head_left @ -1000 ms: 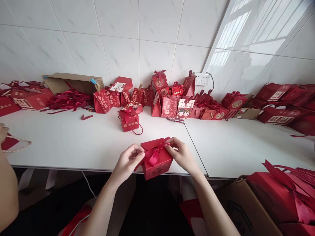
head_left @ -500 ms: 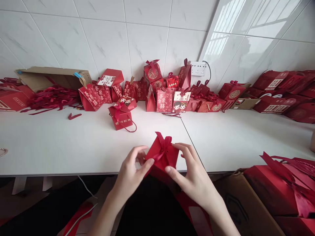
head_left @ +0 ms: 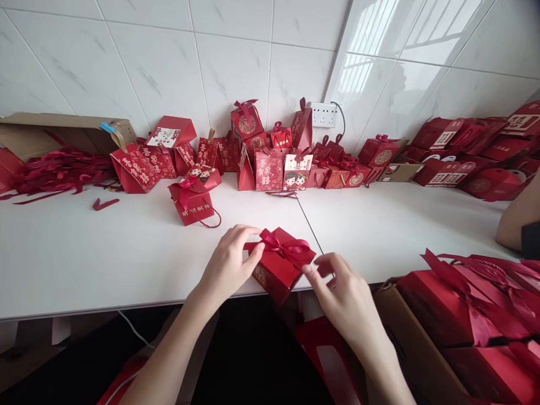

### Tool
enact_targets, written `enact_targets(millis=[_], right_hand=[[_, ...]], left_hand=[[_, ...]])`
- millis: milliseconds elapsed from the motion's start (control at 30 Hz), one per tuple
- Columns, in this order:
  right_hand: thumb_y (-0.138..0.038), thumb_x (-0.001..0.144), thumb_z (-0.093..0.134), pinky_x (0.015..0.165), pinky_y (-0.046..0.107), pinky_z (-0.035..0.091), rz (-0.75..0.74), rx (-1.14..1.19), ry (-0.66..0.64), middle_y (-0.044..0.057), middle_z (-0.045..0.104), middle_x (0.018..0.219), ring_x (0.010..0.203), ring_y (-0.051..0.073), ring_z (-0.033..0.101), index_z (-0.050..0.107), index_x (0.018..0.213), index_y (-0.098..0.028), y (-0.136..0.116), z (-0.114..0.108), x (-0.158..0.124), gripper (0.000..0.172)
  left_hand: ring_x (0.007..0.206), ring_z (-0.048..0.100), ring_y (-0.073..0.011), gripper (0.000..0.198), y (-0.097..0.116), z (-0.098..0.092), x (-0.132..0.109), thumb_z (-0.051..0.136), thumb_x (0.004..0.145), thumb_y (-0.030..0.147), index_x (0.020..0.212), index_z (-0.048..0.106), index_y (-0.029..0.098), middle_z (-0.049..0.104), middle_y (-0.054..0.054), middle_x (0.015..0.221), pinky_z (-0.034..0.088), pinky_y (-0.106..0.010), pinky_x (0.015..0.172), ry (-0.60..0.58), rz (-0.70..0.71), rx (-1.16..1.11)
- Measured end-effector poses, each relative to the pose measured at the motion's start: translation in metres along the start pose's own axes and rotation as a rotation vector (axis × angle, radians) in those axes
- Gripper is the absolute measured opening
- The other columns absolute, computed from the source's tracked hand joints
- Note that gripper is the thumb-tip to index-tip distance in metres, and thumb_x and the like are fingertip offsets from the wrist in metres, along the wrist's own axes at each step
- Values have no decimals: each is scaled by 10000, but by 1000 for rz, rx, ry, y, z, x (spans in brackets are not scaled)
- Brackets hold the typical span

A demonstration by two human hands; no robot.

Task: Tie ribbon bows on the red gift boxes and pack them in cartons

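A red gift box (head_left: 274, 273) with a ribbon bow on its lid sits at the front edge of the white table, one corner out over the edge. My left hand (head_left: 232, 261) grips its left side, thumb on the lid and fingers round the far left corner. By the right corner is my right hand (head_left: 343, 287), thumb tip at the box's edge, fingers loosely curled and apart from the thumb. Beyond them stands a small red box with a cord handle (head_left: 194, 205). A folded strip of red ribbon (head_left: 105, 205) lies to its left.
Several red boxes (head_left: 269, 171) line the tiled wall below a white power strip (head_left: 323, 115). A cardboard box of ribbons (head_left: 70, 169) is at left. At right, a carton (head_left: 415, 332) holds large red boxes (head_left: 439, 304), and another person's arm (head_left: 521, 216) enters.
The gift box has turned and rests further onto the table, its patterned side now showing. My right hand's fingers have come off its lid. Another person's arm has appeared at right.
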State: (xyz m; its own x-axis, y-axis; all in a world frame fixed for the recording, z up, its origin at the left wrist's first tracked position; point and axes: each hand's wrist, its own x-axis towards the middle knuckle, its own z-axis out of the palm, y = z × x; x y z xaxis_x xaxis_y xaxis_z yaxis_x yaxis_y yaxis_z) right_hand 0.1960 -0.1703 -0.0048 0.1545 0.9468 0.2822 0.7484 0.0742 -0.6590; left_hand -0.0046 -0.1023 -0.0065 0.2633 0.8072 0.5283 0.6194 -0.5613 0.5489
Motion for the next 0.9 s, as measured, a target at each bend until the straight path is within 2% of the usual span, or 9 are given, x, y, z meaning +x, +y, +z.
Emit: enact_targets(millis=[133, 200, 300, 367, 467, 567, 700, 800, 900], right_hand=[[-561, 855, 452, 533, 270, 406, 122, 90, -193, 19, 623, 635, 551, 170, 552, 541, 689, -213, 4, 7, 2, 396], [-519, 844, 479, 527, 256, 403, 149, 167, -189, 13, 624, 619, 548, 161, 545, 538, 674, -208, 6, 10, 11, 359], [-439, 829, 519, 526, 235, 398, 126, 236, -152, 5, 624, 638, 556, 141, 537, 540, 677, -199, 5, 12, 27, 285], [-421, 830, 523, 510, 223, 377, 84, 246, -146, -9, 588, 611, 535, 125, 499, 543, 683, -195, 2, 13, 35, 271], [-455, 859, 476, 472, 213, 324, 42, 286, -143, -32, 485, 550, 497, 105, 405, 520, 668, -191, -6, 13, 37, 328], [-474, 880, 422, 447, 211, 281, 46, 354, -146, -44, 396, 525, 480, 97, 346, 447, 627, -197, -13, 13, 30, 376], [-420, 863, 435, 442, 209, 274, 85, 404, -130, -42, 373, 533, 490, 100, 349, 394, 604, -204, -17, 14, 18, 340], [-374, 846, 450, 464, 210, 319, 96, 397, -133, -27, 421, 573, 531, 116, 411, 410, 621, -207, -15, 13, 9, 283], [-339, 847, 463, 579, 236, 419, 20, 331, -198, 7, 514, 711, 643, 144, 506, 459, 677, -209, -11, 6, 2, 214]], left_hand=[[795, 620, -159, 219, 3, 4, -11, 493, 863, 313, 1041, 555, 202, 631, -23, 852, 505, -259, 710, -1, -120, -15], [677, 596, -140, 213, 10, 2, -22, 500, 857, 334, 1009, 563, 199, 598, 4, 735, 488, -238, 634, 14, -145, 0], [551, 534, -118, 215, 21, -6, -33, 491, 856, 335, 1001, 568, 196, 534, 34, 633, 457, -229, 569, -51, -119, 41], [616, 552, -142, 268, 25, -14, -32, 506, 838, 325, 1063, 564, 190, 545, 15, 672, 473, -253, 626, -45, -63, 82], [898, 562, -228, 365, 23, -25, -20, 539, 797, 338, 1129, 572, 191, 588, -62, 887, 477, -342, 825, 40, 6, 102], [1057, 534, -253, 322, 15, -31, 0, 467, 825, 336, 1083, 622, 222, 591, -78, 1074, 445, -368, 942, -137, -14, -112], [1114, 549, -262, 319, 1, -34, 20, 456, 819, 342, 1030, 676, 251, 627, -54, 1134, 425, -358, 997, -430, -149, -401], [1181, 518, -286, 388, -5, -34, 22, 442, 828, 414, 1091, 665, 236, 616, -72, 1198, 401, -391, 1029, -498, -209, -506], [1169, 535, -266, 329, -6, -32, 15, 482, 827, 410, 1041, 669, 242, 612, -67, 1210, 421, -363, 1013, -450, -223, -469]])
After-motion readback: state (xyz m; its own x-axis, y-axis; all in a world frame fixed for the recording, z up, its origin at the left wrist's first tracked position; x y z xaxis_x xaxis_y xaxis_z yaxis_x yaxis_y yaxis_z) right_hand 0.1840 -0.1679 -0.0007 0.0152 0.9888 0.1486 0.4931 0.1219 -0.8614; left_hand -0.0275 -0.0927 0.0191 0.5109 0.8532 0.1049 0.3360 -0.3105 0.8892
